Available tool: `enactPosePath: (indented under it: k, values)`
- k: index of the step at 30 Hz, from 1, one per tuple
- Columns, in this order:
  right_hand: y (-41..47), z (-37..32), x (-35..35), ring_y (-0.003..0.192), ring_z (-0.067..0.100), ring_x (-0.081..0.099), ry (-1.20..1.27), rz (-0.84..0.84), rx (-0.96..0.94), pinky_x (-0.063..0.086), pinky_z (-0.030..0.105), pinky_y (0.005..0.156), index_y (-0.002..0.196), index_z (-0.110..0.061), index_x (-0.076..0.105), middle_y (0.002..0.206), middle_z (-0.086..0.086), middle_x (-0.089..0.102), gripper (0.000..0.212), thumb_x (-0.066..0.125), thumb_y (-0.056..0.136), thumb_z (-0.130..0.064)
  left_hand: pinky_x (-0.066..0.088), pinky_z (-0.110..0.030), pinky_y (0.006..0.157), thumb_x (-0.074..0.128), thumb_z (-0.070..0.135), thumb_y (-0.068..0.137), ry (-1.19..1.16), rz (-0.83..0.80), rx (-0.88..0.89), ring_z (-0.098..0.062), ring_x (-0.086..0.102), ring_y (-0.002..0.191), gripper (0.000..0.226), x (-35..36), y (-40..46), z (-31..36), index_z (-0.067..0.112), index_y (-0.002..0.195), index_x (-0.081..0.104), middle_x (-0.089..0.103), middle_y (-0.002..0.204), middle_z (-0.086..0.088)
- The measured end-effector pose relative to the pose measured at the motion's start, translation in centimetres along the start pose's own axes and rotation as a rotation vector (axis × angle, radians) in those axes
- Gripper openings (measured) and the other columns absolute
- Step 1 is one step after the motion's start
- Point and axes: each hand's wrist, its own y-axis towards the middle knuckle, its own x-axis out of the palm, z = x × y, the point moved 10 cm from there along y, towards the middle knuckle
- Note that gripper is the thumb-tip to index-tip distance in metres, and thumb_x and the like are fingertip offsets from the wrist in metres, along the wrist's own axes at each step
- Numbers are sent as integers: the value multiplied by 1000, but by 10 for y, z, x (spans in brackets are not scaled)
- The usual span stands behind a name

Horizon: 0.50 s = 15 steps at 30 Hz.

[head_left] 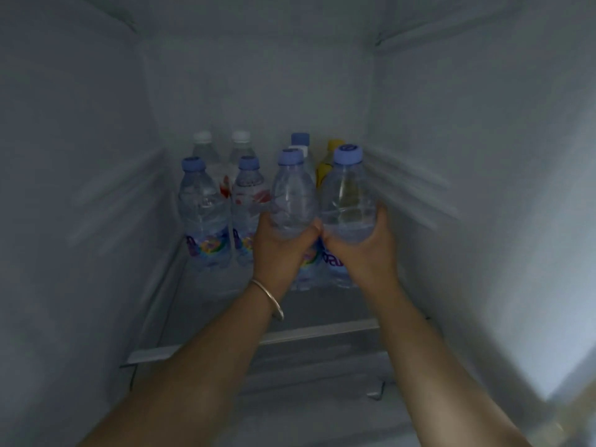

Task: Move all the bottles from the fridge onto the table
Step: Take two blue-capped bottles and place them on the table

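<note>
Several water bottles stand on a glass fridge shelf. My left hand is wrapped around a clear blue-capped bottle. My right hand grips another blue-capped bottle beside it. The two held bottles touch side by side. Two more blue-capped bottles stand to the left, one at the far left and one next to it. Behind them are two white-capped bottles, a blue-capped one and a yellow bottle, all partly hidden.
The fridge's white side walls close in on both sides, with ribbed shelf rails on the right. The shelf's metal front edge runs under my forearms. A bangle sits on my left wrist.
</note>
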Motion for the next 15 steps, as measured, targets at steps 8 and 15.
enactPosePath:
  k: [8,15]
  values:
    - [-41,-42,14,85,8,69,201,-157,11,56,20,72,110,-8,60,100,4,70,48,83,69,-19,54,-25,66,73,11,79,-5,8,-2,-2,66,70,20,-49,-47,49,27,79,61,68,77,12]
    - [-140,-43,21,71,4,70,268,-309,195,52,17,60,106,-3,64,83,-3,73,46,82,67,-22,54,-22,53,79,33,70,35,-26,-320,-5,65,55,38,-103,-151,35,13,99,65,71,78,0]
